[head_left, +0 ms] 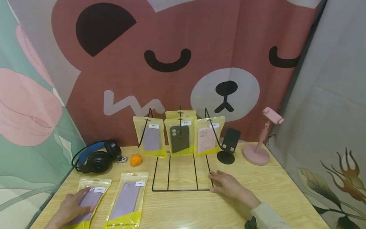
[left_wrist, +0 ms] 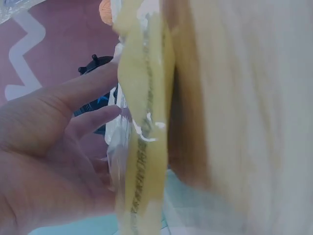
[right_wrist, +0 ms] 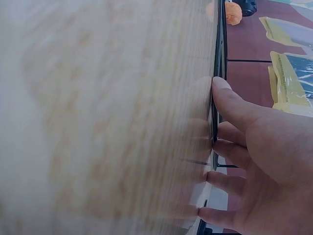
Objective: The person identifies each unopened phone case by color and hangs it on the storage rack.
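Note:
My left hand [head_left: 71, 205] lies over a lilac phone case in a clear and yellow pouch [head_left: 98, 190] at the table's front left. In the left wrist view its fingertips touch the pouch's face [left_wrist: 144, 98]; some fingers are hidden. Beside it lies a second pouched lilac phone case [head_left: 125, 200]. My right hand [head_left: 228, 186] rests at the right side of a black wire display rack [head_left: 183, 190], fingers extended. The right wrist view shows those fingertips [right_wrist: 220, 83] along the rack's edge. Pouched cases in lilac [head_left: 151, 140], black [head_left: 179, 140] and pink [head_left: 206, 140] hang on the rack.
Black and blue headphones [head_left: 100, 159], a small square item [head_left: 123, 159] and an orange ball [head_left: 136, 159] sit at the back left. Right of the rack stand a black phone stand [head_left: 230, 143] and a pink phone stand [head_left: 257, 154]. A bear-print curtain [head_left: 125, 76] hangs behind.

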`<state>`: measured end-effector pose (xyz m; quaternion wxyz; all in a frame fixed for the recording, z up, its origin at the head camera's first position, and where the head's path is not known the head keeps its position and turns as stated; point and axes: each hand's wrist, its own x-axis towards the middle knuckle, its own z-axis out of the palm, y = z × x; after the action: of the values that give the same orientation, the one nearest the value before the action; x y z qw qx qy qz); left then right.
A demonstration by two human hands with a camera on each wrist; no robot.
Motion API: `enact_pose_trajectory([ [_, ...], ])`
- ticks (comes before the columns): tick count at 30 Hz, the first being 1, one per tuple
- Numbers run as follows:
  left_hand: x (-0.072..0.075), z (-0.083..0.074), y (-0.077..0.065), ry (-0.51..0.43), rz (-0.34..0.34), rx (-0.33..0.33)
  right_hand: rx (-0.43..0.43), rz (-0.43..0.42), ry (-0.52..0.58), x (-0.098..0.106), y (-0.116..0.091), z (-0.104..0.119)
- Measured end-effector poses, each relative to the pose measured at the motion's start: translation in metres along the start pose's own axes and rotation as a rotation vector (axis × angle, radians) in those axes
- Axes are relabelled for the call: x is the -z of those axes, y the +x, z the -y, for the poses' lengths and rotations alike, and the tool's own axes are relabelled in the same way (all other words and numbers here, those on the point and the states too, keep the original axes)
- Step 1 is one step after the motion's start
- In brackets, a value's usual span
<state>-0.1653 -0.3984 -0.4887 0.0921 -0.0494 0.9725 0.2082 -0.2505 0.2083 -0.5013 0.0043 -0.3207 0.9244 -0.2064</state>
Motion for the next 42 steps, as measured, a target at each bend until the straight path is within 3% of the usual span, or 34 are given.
enact_pose_trajectory([
  [6,-0.001,0.003,-0.002,-0.064,-0.025,-0.050,0.007,0.002,0.001,0.000,-0.001,0.000],
  [12,0.007,0.007,-0.004,-0.185,-0.072,-0.091,0.019,0.000,0.011,0.000,-0.001,0.002],
  [18,0.023,0.004,-0.017,-0.174,-0.164,-0.090,0.022,0.003,0.009,-0.001,-0.001,0.003],
  [21,0.035,-0.012,-0.030,-0.200,-0.273,-0.074,0.021,0.001,-0.003,-0.001,-0.001,0.003],
  [23,0.041,-0.029,-0.039,-0.264,-0.345,-0.091,0.018,-0.003,-0.008,0.000,-0.001,0.003],
  [27,0.047,-0.070,-0.054,-0.426,-0.412,-0.200,0.005,-0.009,-0.004,0.000,-0.001,0.004],
  [31,0.050,-0.112,-0.065,-0.495,-0.432,-0.338,0.004,0.000,0.006,0.000,-0.001,0.005],
  [34,0.050,-0.134,-0.070,-0.511,-0.421,-0.432,0.005,0.010,0.010,0.000,-0.002,0.005],
  [38,0.050,-0.156,-0.064,-0.533,-0.386,-0.580,0.003,-0.004,-0.002,0.001,-0.003,0.006],
  [42,0.049,-0.167,-0.052,-0.534,-0.349,-0.638,0.011,-0.015,-0.005,0.002,-0.002,0.008],
])
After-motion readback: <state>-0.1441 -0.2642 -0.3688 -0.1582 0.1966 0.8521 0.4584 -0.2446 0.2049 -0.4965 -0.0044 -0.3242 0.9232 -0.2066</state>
